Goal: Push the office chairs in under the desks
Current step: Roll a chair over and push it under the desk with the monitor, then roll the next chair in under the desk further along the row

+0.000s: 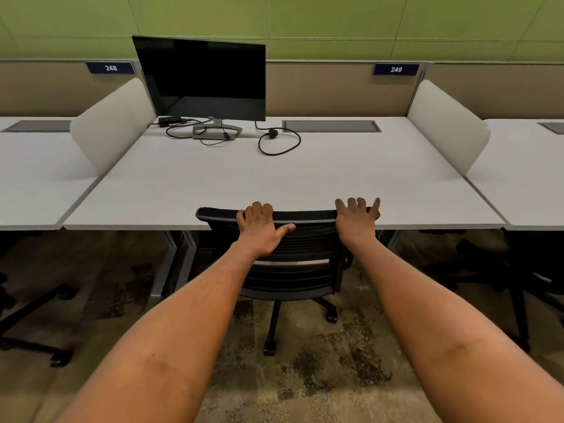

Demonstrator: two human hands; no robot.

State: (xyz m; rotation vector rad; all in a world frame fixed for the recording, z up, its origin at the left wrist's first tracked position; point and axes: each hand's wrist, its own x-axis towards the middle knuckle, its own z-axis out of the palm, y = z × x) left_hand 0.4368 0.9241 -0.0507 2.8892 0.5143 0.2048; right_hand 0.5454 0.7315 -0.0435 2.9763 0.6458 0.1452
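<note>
A black mesh-backed office chair is standing straight ahead of the person, its seat tucked beneath the front edge of the white desk and the top of its backrest sitting right at that edge. Both arms are reaching forward, and both hands are resting on the top rail of the backrest. The left hand is lying palm-down left of the rail's middle, fingers curling over the top and thumb pointing inward along the back. The right hand is lying on the rail's right end, fingers spread and draped over it. Neither hand is closing into a full grip; both are lying open and flat against the chair, well apart from each other, with a stretch of bare mesh showing between them.

The chair's wheeled base is standing on the mottled carpet just under the desk's edge. Further back on the desk, a dark monitor is standing to the left with loose black cables trailing beside its foot. Blue plates reading 248 and 249 are hanging on the rear panel.
</note>
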